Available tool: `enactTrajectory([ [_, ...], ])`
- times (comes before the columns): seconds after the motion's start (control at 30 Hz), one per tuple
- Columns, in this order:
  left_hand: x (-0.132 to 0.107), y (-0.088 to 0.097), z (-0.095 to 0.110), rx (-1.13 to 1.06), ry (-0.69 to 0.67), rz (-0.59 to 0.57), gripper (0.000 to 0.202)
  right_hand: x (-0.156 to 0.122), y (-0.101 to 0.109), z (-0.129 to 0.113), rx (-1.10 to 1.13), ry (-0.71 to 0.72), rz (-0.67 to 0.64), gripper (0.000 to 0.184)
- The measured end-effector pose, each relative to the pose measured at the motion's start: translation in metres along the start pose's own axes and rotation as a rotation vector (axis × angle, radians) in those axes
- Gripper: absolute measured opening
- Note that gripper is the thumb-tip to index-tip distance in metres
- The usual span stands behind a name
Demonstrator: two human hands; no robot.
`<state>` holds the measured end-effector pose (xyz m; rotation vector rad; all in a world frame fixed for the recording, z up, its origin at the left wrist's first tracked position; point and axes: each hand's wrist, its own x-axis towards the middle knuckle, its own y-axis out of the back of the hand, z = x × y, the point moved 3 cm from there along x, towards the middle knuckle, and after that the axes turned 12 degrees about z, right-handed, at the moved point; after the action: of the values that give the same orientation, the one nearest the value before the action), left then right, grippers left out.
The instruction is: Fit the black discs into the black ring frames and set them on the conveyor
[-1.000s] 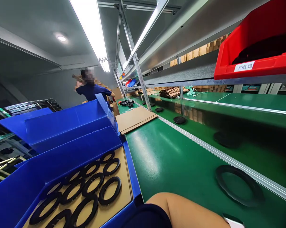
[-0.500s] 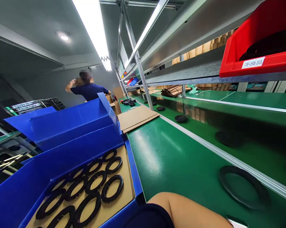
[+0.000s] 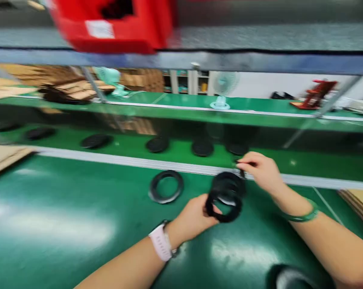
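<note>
My left hand (image 3: 196,214), with a pale watch strap at the wrist, is closed on the side of a black ring (image 3: 211,202) above the green bench. Another dark ring (image 3: 229,176) overlaps just behind it; blur hides whether the two touch. My right hand (image 3: 264,172), wearing a green bangle, pinches a small dark piece (image 3: 241,172) at the far edge of these rings, too blurred to name. To the left, a loose black ring (image 3: 153,188) lies flat on the bench. One more round black part (image 3: 272,277) is cut off at the bottom edge.
Beyond a metal rail (image 3: 133,162), several dark round parts (image 3: 156,144) sit in a row on a green strip. Overhead is a shelf edge (image 3: 229,60) with a red bin (image 3: 121,40). Cardboard sheets (image 3: 7,158) lie at left, others (image 3: 357,204) at right.
My view has swung right, from the blue box of rings to the bench. Both hands are now in sight, the left holding a ring and the right pinching beside it.
</note>
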<state>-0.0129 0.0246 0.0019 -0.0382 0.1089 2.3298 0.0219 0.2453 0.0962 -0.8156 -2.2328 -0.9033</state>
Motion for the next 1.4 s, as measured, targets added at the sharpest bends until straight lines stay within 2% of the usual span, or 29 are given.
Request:
enactTrajectory([
  [0.03, 0.001, 0.001, 0.001, 0.000, 0.030, 0.009, 0.029, -0.011, 0.009, -0.003, 0.029, -0.019, -0.032, 0.033],
  [0.1, 0.005, 0.001, 0.002, 0.043, 0.072, 0.021, 0.030, -0.027, 0.007, -0.012, 0.159, -0.045, -0.098, 0.027],
  [0.17, 0.008, 0.001, 0.002, 0.041, 0.130, 0.024, 0.043, -0.034, -0.006, -0.018, 0.257, -0.063, -0.126, 0.019],
  [0.27, 0.010, 0.002, -0.001, -0.051, 0.206, 0.061, 0.067, -0.041, -0.020, -0.019, 0.244, -0.028, -0.121, 0.013],
  [0.4, 0.011, 0.007, -0.003, -0.095, 0.183, 0.168, 0.067, -0.054, -0.023, -0.014, 0.099, 0.152, -0.126, 0.013],
  [0.57, 0.011, 0.008, -0.004, 0.018, 0.170, 0.233, 0.066, -0.069, -0.030, -0.009, -0.097, 0.358, -0.138, 0.032],
  [0.83, 0.009, 0.006, 0.000, -0.025, 0.148, 0.255, 0.072, -0.075, -0.034, -0.014, -0.202, 0.644, -0.160, 0.033],
  [0.97, 0.010, 0.005, -0.001, -0.034, 0.150, 0.245, 0.073, -0.075, -0.035, -0.014, -0.213, 0.647, -0.174, 0.033],
  [1.2, 0.009, 0.006, -0.003, 0.026, 0.139, 0.263, 0.073, -0.080, -0.040, -0.010, -0.246, 0.484, -0.271, 0.029],
  [1.4, 0.008, 0.005, 0.000, 0.037, 0.129, 0.265, 0.065, -0.082, -0.045, -0.011, -0.255, 0.434, -0.325, 0.025],
])
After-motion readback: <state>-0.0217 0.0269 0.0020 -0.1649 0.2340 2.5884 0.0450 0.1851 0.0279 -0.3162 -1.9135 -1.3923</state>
